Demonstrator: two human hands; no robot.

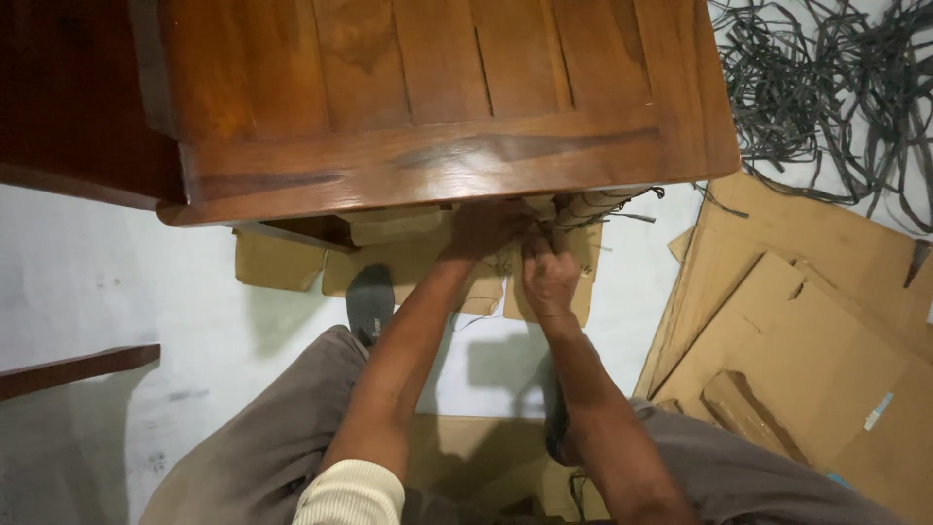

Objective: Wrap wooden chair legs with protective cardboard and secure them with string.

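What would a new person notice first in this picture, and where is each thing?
The polished brown wooden furniture top fills the upper half. Just below its front edge, the left hand and right hand work close together at a cardboard-wrapped leg. A tangle of dark straps lies at upper right, above flattened cardboard sheets.

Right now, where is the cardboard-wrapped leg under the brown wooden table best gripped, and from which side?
Probably around its wrapped shaft, just below the brown wooden table top, coming from the person's side underneath. The cardboard-wrapped leg juts out from under the edge at the right, and both the left hand and right hand already meet beside it there.
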